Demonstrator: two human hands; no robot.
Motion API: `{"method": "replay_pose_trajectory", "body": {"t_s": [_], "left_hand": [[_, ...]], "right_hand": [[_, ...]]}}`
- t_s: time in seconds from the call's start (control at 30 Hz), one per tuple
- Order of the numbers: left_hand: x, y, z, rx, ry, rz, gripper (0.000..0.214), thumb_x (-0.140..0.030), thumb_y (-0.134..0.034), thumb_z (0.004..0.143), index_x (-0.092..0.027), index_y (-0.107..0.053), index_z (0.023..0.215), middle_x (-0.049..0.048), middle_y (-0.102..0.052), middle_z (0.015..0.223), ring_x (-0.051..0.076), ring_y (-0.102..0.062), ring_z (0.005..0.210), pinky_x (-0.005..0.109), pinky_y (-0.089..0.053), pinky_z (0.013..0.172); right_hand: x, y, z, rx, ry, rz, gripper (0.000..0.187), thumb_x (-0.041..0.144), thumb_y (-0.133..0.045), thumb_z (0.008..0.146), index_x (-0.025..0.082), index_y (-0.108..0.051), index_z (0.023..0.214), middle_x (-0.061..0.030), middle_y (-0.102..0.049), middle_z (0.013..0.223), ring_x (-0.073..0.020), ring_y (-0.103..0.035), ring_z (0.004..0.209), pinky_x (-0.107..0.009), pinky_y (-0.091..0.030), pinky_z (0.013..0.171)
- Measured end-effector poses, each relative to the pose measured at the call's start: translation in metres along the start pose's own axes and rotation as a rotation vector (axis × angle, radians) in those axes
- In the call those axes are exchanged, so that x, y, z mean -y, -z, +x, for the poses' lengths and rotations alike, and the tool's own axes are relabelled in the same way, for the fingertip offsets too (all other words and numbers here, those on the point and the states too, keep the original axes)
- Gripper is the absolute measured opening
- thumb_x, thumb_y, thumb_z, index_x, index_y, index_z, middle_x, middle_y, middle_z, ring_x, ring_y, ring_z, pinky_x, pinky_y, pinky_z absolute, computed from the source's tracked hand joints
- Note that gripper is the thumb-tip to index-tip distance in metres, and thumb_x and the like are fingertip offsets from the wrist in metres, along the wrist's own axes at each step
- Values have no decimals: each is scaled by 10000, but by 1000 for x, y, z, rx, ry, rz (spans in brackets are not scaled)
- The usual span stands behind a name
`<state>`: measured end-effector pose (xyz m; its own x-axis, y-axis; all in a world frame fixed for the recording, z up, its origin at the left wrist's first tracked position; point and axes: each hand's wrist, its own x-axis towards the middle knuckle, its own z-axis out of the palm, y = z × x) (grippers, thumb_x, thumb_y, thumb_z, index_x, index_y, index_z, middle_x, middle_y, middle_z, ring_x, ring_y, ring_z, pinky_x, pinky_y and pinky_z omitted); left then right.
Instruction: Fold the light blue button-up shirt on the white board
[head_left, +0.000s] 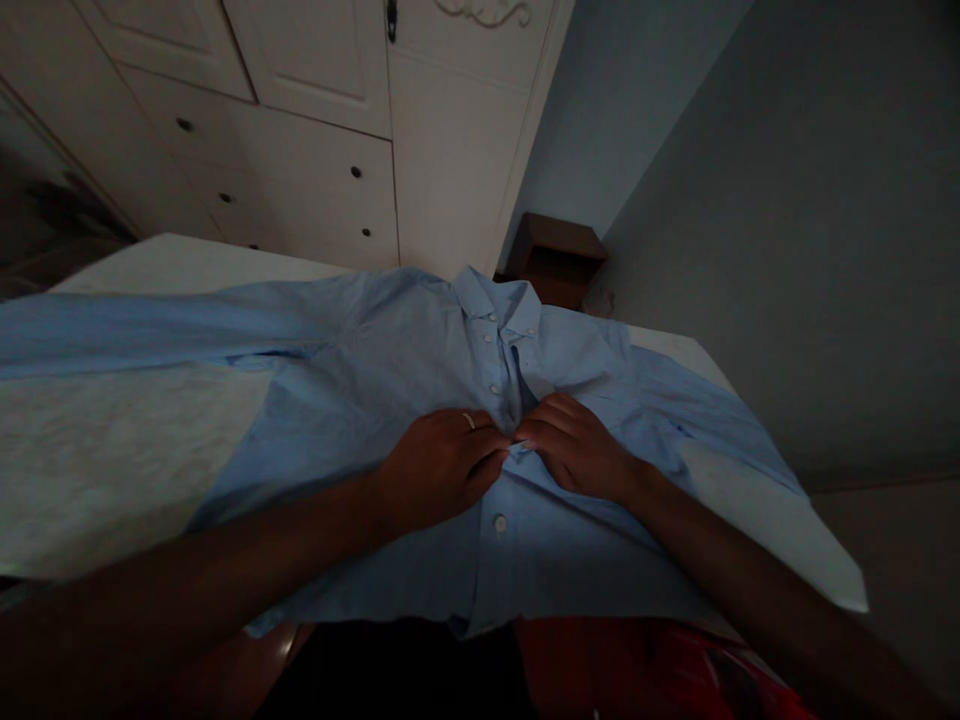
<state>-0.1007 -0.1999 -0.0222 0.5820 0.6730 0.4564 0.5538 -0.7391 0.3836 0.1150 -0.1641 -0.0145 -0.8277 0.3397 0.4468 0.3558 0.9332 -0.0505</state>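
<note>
Blue shirt [405, 370], front up, spread across a pale table [112, 450], directly under both hands and reaching past them on either side. Collar [501, 300] at the far end, hem [600, 602] along the near edge. Front strip gaping just beyond the hands, with a dark slit inside; one button [500, 523] in plain sight on the near side of the grip, smaller ones dim toward the collar. One sleeve [150, 325] cut off by the picture's left border; the other running out toward the table's right edge, cuff hard to make out.

Left hand [444, 465], ring [469, 421] on one finger, and right hand [574, 440] close together over the shirt's middle, both pinching cloth at the front strip, fingertips touching or nearly so. Impossible to tell of any button or buttonhole in the pinch: covered by fingers. Some of the lower front hidden behind the forearms.

Beyond the table, a white wardrobe [457, 160], top out of frame; beside it a brown box [566, 238], dark inside, base out of sight; then a shadowy wall [825, 200]. Below the hem, something red [652, 655] and something black [405, 670], too dark to identify.
</note>
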Motion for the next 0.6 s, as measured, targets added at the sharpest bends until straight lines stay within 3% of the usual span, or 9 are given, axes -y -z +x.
{"method": "replay_pose_trajectory", "body": {"t_s": [0.17,0.4,0.6], "left_hand": [[0,-2,1,23,52,21,139,-242,-578,859,-156,-665,925,42,-695,869,177,-659,805,315,-533,751],[0,-4,2,35,14,75,166,-275,-582,868,-159,-680,935,43,-716,876,174,-668,798,311,-533,757],[-1,-2,5,106,90,64,135,-249,-589,854,-181,-694,904,30,-718,858,171,-667,782,300,-515,738]], "right_hand": [[-2,-4,2,49,-34,57,194,170,-351,960,172,-543,928,-65,-595,802,-187,-478,744,-324,-408,694],[-4,-3,3,99,-44,116,182,189,-343,964,173,-523,946,-69,-570,814,-193,-471,761,-336,-415,713],[-5,-3,3,106,-38,128,180,204,-337,970,186,-515,952,-55,-552,811,-188,-469,757,-330,-412,709]]}}
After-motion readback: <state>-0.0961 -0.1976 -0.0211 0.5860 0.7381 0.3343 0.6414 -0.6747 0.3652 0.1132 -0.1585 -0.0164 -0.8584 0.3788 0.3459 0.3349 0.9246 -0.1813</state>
